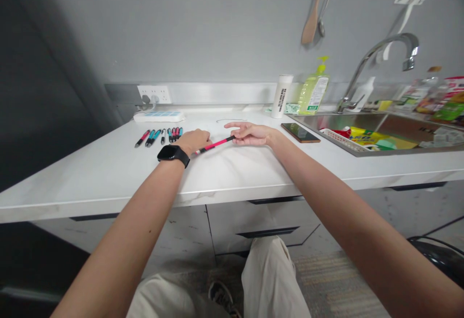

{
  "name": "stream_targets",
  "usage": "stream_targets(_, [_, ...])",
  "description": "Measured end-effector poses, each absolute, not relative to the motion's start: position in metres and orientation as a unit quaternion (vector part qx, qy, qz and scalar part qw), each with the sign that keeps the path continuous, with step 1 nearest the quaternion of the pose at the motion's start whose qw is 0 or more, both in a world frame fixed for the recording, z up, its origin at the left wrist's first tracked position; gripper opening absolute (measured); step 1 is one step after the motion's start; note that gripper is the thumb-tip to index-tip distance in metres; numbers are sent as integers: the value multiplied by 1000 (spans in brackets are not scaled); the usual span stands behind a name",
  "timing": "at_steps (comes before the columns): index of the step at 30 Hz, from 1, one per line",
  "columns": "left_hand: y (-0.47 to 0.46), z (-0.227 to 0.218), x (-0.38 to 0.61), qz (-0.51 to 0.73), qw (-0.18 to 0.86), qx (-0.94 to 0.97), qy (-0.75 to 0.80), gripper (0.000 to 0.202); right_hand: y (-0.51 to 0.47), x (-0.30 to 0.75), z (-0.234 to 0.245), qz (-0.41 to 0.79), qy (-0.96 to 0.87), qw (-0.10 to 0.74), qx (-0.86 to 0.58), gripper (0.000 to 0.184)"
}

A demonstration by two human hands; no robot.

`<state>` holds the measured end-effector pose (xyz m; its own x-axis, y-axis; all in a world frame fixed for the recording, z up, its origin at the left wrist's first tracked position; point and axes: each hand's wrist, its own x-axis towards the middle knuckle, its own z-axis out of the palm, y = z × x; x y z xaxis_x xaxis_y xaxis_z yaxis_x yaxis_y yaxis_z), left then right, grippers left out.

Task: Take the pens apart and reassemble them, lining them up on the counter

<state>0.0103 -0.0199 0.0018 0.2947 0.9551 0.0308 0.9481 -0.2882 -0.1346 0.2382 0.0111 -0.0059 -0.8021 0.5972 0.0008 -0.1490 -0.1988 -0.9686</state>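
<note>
A pink pen with black ends (215, 144) is held just above the white counter (108, 173) between both hands. My left hand (195, 140), with a black watch on the wrist, is closed round the pen's left end. My right hand (251, 134) pinches the pen's black right tip between thumb and a finger, its other fingers stretched out. A row of several pink and teal pens (159, 137) lies on the counter just left of my left hand.
A white power strip (158, 116) lies by the wall socket. A dark phone (300, 132) rests beside the sink (362, 151), which holds coloured packets. A white tube (282, 95), a soap bottle (313, 91) and a tap (380, 54) stand behind.
</note>
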Motion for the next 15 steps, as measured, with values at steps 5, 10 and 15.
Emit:
stream_targets(5, [-20,2,11,27,64,-797,-600,39,12,239,-6,748,-587,241,-193,33])
stream_targets(10, [-20,3,13,37,65,-798,-598,43,15,237,-7,737,-580,283,-201,36])
stream_targets(15, [-20,3,14,39,63,-793,-604,44,19,234,-10,727,-587,273,-227,20])
